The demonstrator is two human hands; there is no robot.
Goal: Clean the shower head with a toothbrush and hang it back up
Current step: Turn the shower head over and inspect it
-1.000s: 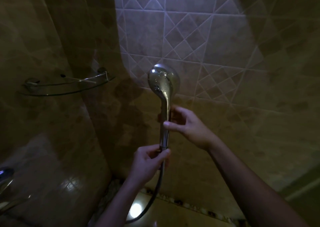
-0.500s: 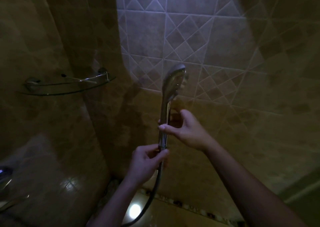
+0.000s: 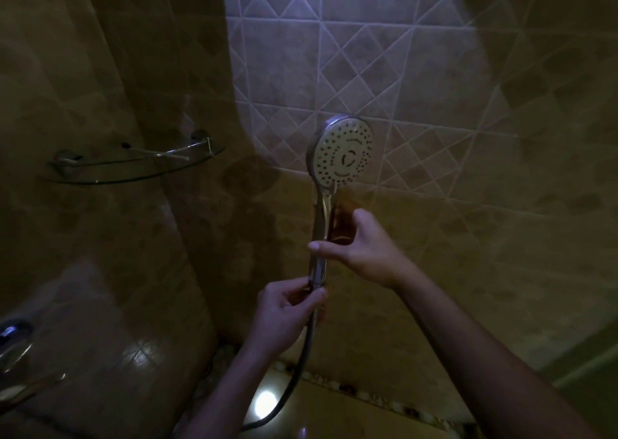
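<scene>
A chrome hand shower head [image 3: 343, 153] stands upright in front of the tiled wall, its round nozzle face turned toward me. My right hand [image 3: 363, 251] pinches the middle of its handle between thumb and fingers. My left hand [image 3: 287, 311] grips the bottom of the handle where the metal hose [image 3: 294, 375] joins it. The hose hangs down and curves off to the lower left. No toothbrush is in view. The room is dim.
A curved glass corner shelf [image 3: 133, 164] with metal brackets is fixed to the wall at left. A chrome tap fitting [image 3: 13, 335] shows at the lower left edge. Tiled walls surround the space, and a light reflects off the floor [image 3: 266, 402] below my hands.
The shower head has been rotated about its handle: its chrome back faced me, then its edge, and now the nozzle face does. Both hands stayed at about the same spots on the handle.
</scene>
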